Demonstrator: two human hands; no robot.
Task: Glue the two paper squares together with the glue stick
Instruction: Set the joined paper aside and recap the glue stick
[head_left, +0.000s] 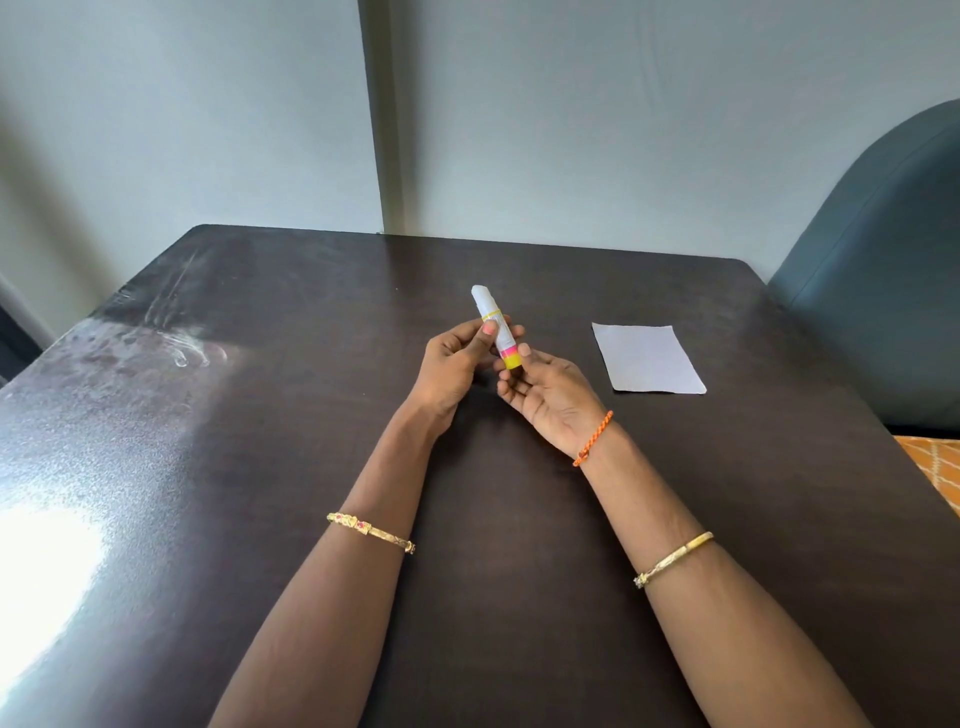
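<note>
A white glue stick (492, 321) with a white cap, yellow bands and a pink-and-yellow base is held tilted above the middle of the dark table (260, 415). My left hand (457, 364) grips its body between thumb and fingers. My right hand (545, 395) holds its yellow base with the fingertips, palm up. White paper (647, 357) lies flat on the table to the right of my hands; it looks like one sheet, and I cannot tell whether a second square lies under it.
A blue-grey upholstered chair (883, 260) stands past the table's right edge. A pale wall (571, 130) runs behind the far edge. Bright glare covers the table's left front area (47, 571). An orange patterned cloth (935, 467) shows at the right.
</note>
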